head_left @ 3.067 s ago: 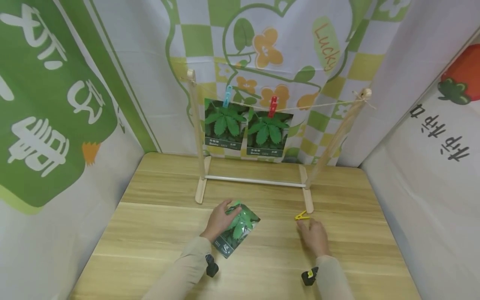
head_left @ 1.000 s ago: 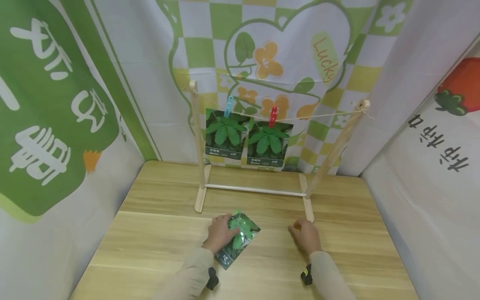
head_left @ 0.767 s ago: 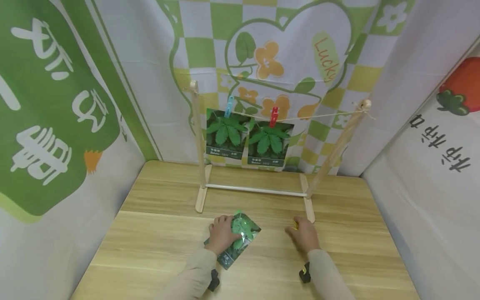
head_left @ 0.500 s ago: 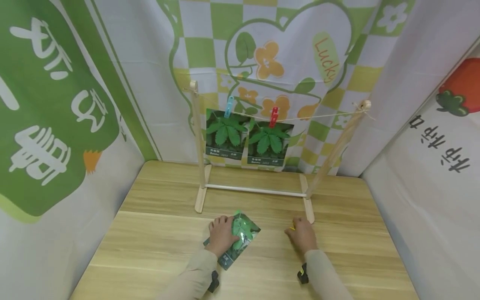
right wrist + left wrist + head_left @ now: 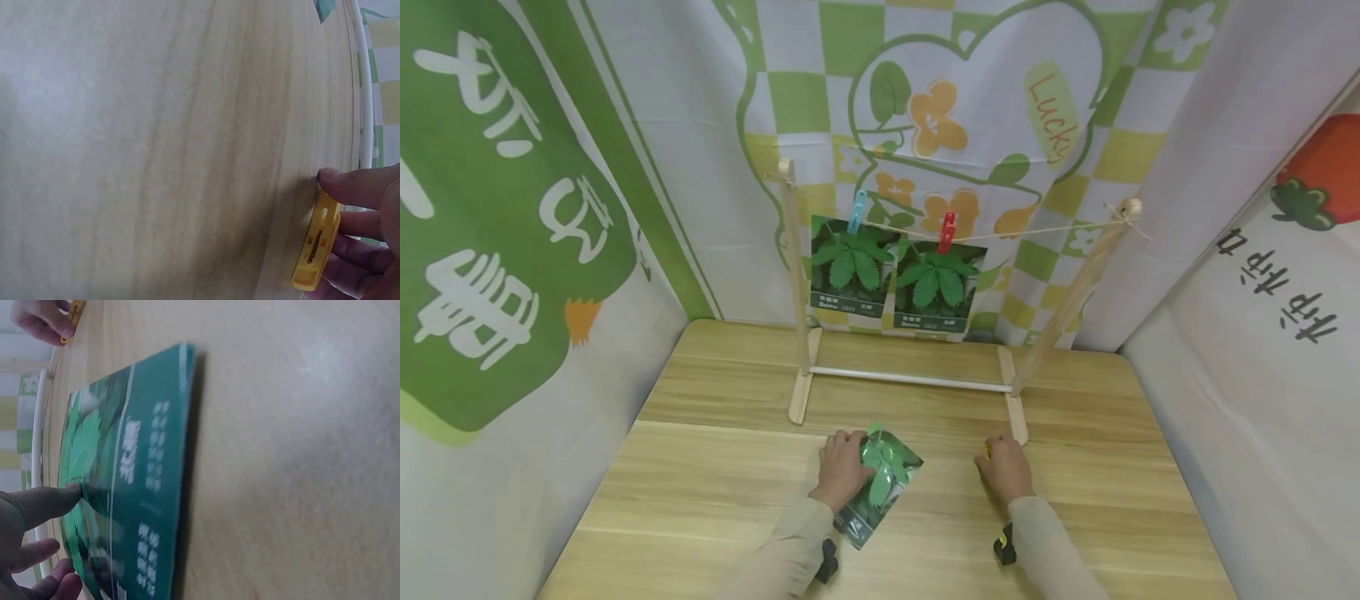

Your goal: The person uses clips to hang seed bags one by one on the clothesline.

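Note:
My left hand [image 5: 841,471] pinches the left edge of a glossy green leaf picture card [image 5: 887,479]. In the left wrist view the thumb [image 5: 53,500] presses on its printed face, with other fingers curled at the edge; the card's near edge casts a shadow on the table. To the right, my right hand [image 5: 1006,468] holds a yellow clothespin [image 5: 315,244] low over the table, thumb at one end and fingers along its side. From the head view the fingers mostly hide this clothespin. Two similar leaf cards [image 5: 852,271] hang from a string, one under a blue clothespin [image 5: 857,212], one under a red clothespin [image 5: 947,232].
Beyond the hands stands a wooden rack with two posts [image 5: 1070,304], a white crossbar [image 5: 910,379] and the string [image 5: 1037,232] tied between the post tops. Its feet [image 5: 1017,417] rest on the wooden table [image 5: 700,475]. Printed curtains [image 5: 685,125] enclose the back and sides.
The right hand has drawn slightly left, and the yellow clothespin, earlier sticking out past its fingertips, now sits mostly behind the fingers. The left hand's card has shifted slightly, its lower corner closer to me.

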### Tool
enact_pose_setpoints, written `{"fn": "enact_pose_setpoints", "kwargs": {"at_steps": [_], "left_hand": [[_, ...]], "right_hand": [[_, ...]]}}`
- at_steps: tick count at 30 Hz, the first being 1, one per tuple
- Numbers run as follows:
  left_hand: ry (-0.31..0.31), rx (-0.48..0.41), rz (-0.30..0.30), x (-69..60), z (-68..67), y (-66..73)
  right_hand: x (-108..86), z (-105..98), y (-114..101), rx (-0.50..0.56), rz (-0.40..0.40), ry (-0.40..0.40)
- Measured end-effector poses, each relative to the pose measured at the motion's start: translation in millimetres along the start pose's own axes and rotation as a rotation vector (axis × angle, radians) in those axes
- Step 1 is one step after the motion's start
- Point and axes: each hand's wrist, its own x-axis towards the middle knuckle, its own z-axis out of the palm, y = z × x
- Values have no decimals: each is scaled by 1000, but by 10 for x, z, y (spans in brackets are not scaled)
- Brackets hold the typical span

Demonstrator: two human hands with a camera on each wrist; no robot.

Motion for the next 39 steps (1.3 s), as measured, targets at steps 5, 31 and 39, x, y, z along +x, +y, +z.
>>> {"fn": "enact_pose_setpoints", "kwargs": {"at_steps": [5,31,39], "left_hand": [[-1,-29,-14,9,-10,-40],[-147,-480,-293,52,-170,-149],[-123,-564,-312,49,-150,-204]], "right_hand": [[-20,12,-7,0,1,-2],[-35,5,-2,199,72,-69],[-34,-32,-36,253,68,-75]]}}
